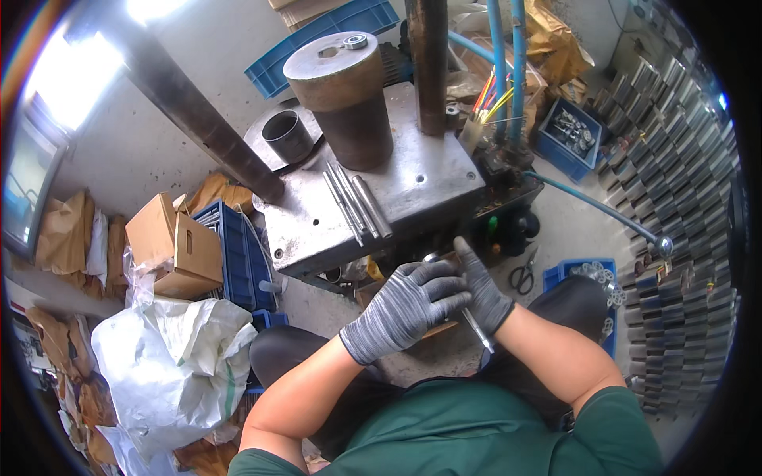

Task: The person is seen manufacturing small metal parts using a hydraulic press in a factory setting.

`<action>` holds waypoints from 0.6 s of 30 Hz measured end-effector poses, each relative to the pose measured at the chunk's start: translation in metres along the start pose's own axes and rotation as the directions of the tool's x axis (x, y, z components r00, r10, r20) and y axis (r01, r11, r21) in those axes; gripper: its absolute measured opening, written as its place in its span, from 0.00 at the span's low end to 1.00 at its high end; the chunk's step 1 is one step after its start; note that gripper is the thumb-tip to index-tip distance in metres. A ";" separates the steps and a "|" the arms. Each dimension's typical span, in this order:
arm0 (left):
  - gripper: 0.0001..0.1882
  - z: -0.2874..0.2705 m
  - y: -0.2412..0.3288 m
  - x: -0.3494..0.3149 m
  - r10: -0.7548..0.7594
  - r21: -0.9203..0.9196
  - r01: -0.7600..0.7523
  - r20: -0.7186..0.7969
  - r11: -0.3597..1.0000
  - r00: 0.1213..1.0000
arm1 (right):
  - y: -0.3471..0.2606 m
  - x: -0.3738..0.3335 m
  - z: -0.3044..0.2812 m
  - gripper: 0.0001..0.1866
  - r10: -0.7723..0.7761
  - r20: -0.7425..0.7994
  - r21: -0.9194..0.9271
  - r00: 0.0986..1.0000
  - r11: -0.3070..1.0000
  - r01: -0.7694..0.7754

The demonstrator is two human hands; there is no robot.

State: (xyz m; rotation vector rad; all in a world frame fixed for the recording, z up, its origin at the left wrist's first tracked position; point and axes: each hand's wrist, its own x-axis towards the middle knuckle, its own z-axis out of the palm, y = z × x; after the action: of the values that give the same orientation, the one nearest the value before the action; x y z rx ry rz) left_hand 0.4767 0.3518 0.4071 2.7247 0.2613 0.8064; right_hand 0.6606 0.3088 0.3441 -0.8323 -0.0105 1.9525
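Note:
A slim metal rod (pixel 478 332) slants between my two hands, its lower end showing past the gloves. My left hand (pixel 406 305), in a grey knitted glove, is closed over the rod with its fingers bent toward the right palm. Against the rod's other side rests my right hand (pixel 486 295), gloved the same way. One of its digits points up; the rest are partly hidden behind the left hand. Beyond the gloves, several metal rods (pixel 355 202) lie side by side on a thick steel plate (pixel 432 170).
A heavy steel cylinder (pixel 349 127) stands on the plate, a bearing ring (pixel 355 41) on top. Beside it are a short tube (pixel 287 136) and upright columns (pixel 432 71). Blue bins (pixel 570 139), scissors (pixel 521 278), a cardboard box (pixel 194 254), a white sack (pixel 167 365) and stacked metal parts (pixel 675 238) surround me.

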 end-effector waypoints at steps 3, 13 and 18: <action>0.22 -0.005 -0.006 0.001 -0.031 -0.008 0.031 -0.065 0.999 0.997 | -0.013 -0.007 0.011 0.41 -0.057 -0.054 -0.196 0.997 0.979 0.046; 0.30 0.006 -0.020 -0.006 -0.587 -0.578 0.607 0.255 0.544 0.768 | 0.014 0.002 0.012 0.31 -0.337 0.065 -0.362 0.939 0.869 0.337; 0.25 0.012 -0.027 -0.012 -0.726 -0.572 0.611 0.037 0.548 0.686 | 0.014 -0.006 0.023 0.23 -0.718 0.267 -0.671 0.643 0.341 0.659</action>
State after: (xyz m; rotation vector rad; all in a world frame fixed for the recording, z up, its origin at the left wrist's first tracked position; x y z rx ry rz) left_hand 0.4708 0.3721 0.3831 1.7535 0.9141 0.7570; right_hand 0.6384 0.3044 0.3602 -1.1555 -1.0251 1.0119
